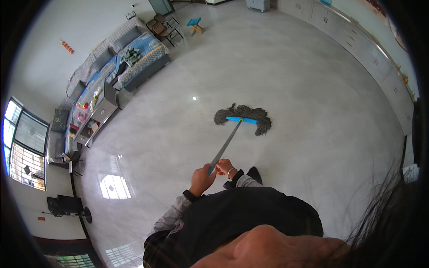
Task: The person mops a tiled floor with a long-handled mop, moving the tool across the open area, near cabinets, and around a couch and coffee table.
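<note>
Both of my hands are closed around the grey handle [225, 145] of a string mop, close in front of my body. My left hand [202, 179] grips its upper part, and my right hand [224, 166], with a bracelet at the wrist, holds it right beside the left. From there the handle slants away to a blue mop bar [242, 119]. Dark grey mop strands [248, 110] lie spread on the shiny floor [301, 100], fanned out beyond the bar and curling back at both ends. A dark shoe [254, 175] shows past my right forearm.
Along the left stand a sofa [147, 72] and a grey coffee table [106, 115] with several items on it. Folding chairs [162, 30] and a small stool [195, 25] are farther back. Low cabinets [360, 43] line the right wall. A standing fan [87, 215] is at lower left.
</note>
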Tool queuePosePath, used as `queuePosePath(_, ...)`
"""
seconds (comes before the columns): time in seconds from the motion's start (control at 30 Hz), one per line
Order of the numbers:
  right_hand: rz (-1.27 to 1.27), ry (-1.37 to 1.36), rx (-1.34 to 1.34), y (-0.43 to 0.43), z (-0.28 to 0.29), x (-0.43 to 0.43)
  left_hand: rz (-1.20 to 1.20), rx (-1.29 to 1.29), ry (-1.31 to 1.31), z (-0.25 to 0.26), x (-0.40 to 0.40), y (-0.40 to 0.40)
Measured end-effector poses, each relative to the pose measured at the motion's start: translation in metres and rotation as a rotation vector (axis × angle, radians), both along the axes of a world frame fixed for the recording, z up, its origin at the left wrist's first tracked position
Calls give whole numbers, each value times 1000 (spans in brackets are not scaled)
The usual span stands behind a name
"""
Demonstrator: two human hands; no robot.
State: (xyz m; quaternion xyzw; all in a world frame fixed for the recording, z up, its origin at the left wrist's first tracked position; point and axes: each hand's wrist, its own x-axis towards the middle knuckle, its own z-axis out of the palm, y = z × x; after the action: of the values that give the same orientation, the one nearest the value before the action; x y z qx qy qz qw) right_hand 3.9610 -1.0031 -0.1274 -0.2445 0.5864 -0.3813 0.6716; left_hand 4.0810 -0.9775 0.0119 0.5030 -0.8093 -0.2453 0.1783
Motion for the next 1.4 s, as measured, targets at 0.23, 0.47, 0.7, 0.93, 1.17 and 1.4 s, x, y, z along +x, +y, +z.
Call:
queuePosePath(0.23, -54, -167, 57, -117, 2, -86, 87, 18, 70, -20, -100, -118)
queuePosePath(0.47, -122, -708, -73, -177, -2, -171, 24, 25, 26, -28, -203, -192)
queuePosePath(0.7, -25, -596, -111, -281, -2, -253, 139, 89, 63, -57, -272, -308)
queuePosePath(0.93, -66, -625, 117, -400, 22, -343, 44, 139, 72, -38, -354, -427)
queuePosePath(1.17, -146, -551, 71, -489, 9, -418, 30, 98, 45, -38, -440, -515)
queuePosePath(1.4, -74, -566, 115, -596, 24, -470, 52, 199, 8, -21, -480, -621)
